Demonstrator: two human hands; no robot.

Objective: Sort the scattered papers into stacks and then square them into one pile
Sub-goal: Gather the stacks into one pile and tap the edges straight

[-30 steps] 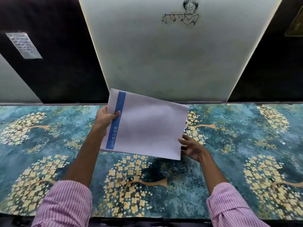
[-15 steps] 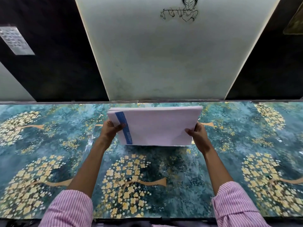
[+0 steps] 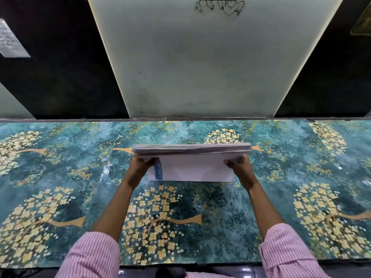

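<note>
Two pink-striped sleeves (image 3: 94,255) reach forward over the teal, gold-flowered tabletop (image 3: 200,237). The left hand (image 3: 140,165) and right hand (image 3: 240,167) each clamp an end of the paper stack (image 3: 190,163), fingers pinching it upright, its lower edge resting on the tabletop. Beyond stands a pale wall panel (image 3: 200,67).

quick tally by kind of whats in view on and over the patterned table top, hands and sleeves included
paper stack: 1, stood on edge on the table top
hands: 2, left hand and right hand, one at each end of the stack
striped pink sleeves: 2, left, right
total: 5
</note>
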